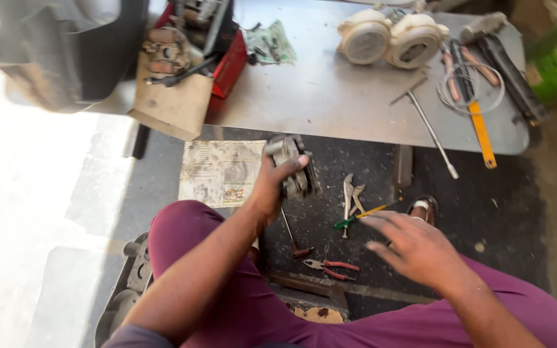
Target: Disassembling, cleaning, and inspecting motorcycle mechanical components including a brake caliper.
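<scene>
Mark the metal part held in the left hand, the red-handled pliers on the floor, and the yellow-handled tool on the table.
metal part (pixel 294 169), head view, on its grey body.
red-handled pliers (pixel 338 269), head view, on the handles.
yellow-handled tool (pixel 483 134), head view, mid-handle.

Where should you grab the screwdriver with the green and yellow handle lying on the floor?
Probably by the handle, coming from above. The screwdriver lies flat on the dark mat, and the handle is its thickest part. The right hand hovers just beside its thin shaft end.
</scene>
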